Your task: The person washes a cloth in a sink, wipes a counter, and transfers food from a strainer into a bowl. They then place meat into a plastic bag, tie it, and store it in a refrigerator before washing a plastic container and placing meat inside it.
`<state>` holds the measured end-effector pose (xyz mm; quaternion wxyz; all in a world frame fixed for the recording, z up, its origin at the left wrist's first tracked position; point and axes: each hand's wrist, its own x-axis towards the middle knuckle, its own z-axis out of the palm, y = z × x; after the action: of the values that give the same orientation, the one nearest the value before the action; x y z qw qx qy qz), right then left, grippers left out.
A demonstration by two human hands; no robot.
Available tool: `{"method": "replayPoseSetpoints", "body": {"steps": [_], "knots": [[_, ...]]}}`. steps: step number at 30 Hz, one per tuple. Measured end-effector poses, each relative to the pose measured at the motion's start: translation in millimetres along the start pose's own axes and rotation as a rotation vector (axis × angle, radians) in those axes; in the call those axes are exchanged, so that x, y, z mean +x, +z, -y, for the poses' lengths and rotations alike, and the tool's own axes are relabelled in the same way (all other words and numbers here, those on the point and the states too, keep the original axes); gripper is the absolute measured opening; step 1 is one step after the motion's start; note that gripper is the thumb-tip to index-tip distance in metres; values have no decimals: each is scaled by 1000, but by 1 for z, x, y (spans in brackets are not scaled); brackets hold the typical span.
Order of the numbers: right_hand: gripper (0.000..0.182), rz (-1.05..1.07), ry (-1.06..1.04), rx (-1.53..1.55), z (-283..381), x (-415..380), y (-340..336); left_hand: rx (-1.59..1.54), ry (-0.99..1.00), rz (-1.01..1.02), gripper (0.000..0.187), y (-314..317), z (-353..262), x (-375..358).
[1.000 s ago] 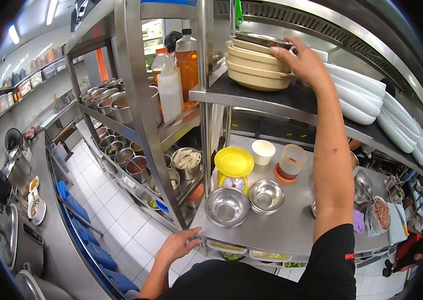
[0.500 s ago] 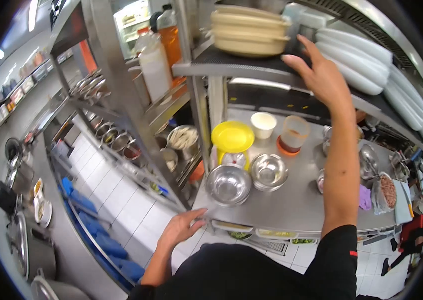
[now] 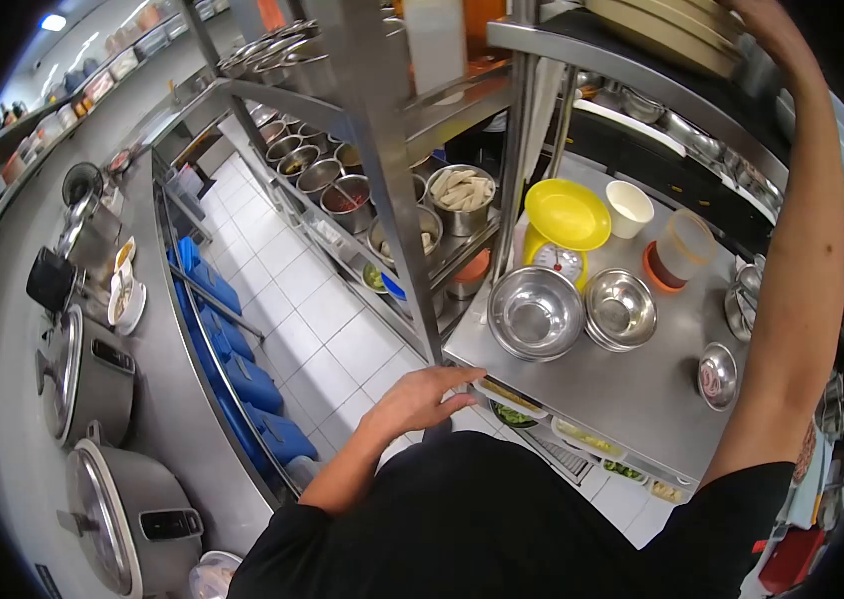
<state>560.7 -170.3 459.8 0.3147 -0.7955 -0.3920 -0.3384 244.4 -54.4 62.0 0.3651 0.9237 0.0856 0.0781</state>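
My left hand (image 3: 427,397) is held low at the counter's front left corner, fingers apart with nothing in them. My right hand (image 3: 766,28) reaches up to the shelf at the top right, beside the stacked beige dishes (image 3: 669,30); its fingers are cut off by the frame edge. On the steel counter (image 3: 621,384) below stand two stacks of metal bowls, a large one (image 3: 536,312) and a smaller one (image 3: 621,309). Behind them are a yellow kitchen scale (image 3: 567,215), a white tub (image 3: 629,209) and a clear container (image 3: 683,245) with an orange base.
A steel shelf post (image 3: 367,160) rises left of the counter. Metal pots of food (image 3: 461,200) fill the rack behind it. Far left, rice cookers (image 3: 132,519) stand on another counter, with blue containers (image 3: 257,384) below. A small metal bowl (image 3: 716,376) sits near my right arm.
The view has turned left and down, so the counter and shelf appear farther right. My right hand is now at the frame's top edge, still by the beige dishes. My left hand remains by the counter corner.
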Motion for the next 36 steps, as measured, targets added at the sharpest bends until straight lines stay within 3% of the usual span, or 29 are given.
{"method": "replayPoseSetpoints", "body": {"steps": [3,4,7,10,12,13,14,15,16,17,19,20,23,24,28,31,33,36], "knots": [[68,-18,-3,2,1,15,9,-29,-52,-71,42,-14,6,-12],[55,-27,111,129,12,14,5,-36,-57,-103,42,-20,6,-15],[52,-236,-156,355,10,24,6,-208,-104,-230,39,-43,7,-23],[64,-80,-386,642,44,-34,-19,-438,-56,-403,39,-69,2,-30],[44,-66,-420,702,67,-47,-17,-584,31,-538,41,-84,1,-37],[24,-111,-376,663,72,-49,-9,-665,94,-608,43,-91,1,-39],[31,-30,-302,661,63,-58,7,-683,121,-662,55,-98,5,-43],[38,48,-231,657,53,-75,25,-819,160,-702,53,-104,5,-47],[21,280,-284,862,93,-113,29,-921,155,-730,61,-109,-2,-51],[24,188,-420,869,113,-144,47,-1022,153,-761,70,-115,-8,-55],[34,290,-533,854,129,-191,86,-1188,229,-671,81,-121,-9,-70],[36,486,-477,838,140,-211,96,-1304,161,-749,86,-120,-10,-76],[38,643,-626,792,154,-262,151,-1368,-185,-932,64,-112,11,-80],[37,710,-586,825,157,-276,169,-1437,-232,-880,52,-112,25,-88],[45,807,-514,771,163,-299,195,-1351,-415,-968,46,-111,88,-85],[52,1164,-519,712,135,-306,195,-984,-420,-1038,47,-136,141,-60],[53,1339,-444,542,112,-314,191,-925,-429,-1071,48,-165,173,-36],[47,1251,21,661,69,-352,187,-909,-425,-1030,47,-212,219,11]]}}
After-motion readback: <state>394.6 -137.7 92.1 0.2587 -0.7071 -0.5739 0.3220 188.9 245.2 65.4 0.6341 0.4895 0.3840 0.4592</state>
